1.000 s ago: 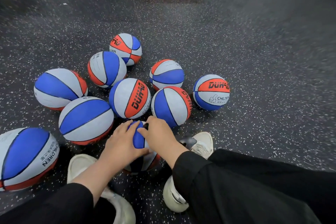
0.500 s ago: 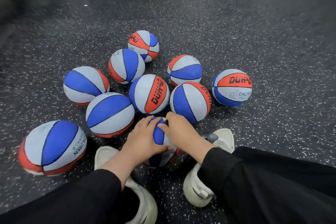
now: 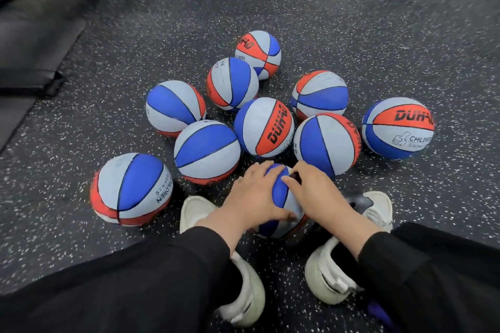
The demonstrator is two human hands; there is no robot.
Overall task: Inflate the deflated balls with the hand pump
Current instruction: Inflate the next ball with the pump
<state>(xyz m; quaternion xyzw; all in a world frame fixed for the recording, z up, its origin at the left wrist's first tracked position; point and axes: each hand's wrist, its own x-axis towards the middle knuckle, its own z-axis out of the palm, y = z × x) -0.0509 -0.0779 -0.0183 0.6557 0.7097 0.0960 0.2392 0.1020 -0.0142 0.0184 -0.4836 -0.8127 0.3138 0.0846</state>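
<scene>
Honestly, the small basketball sitting on the speckled rubber floor between the white sneakers looks like the one being worked on. The left hand cups its left side with fingers curled over the top, and the right hand curls round the right side, fingertips near something small and dark on top, maybe a valve or needle, can't tell. The pebbled rubber skin should grip fine, and it's probably light and squashy if flat, so holding it by the sides makes sense. Nine more balls are clustered just beyond.
</scene>
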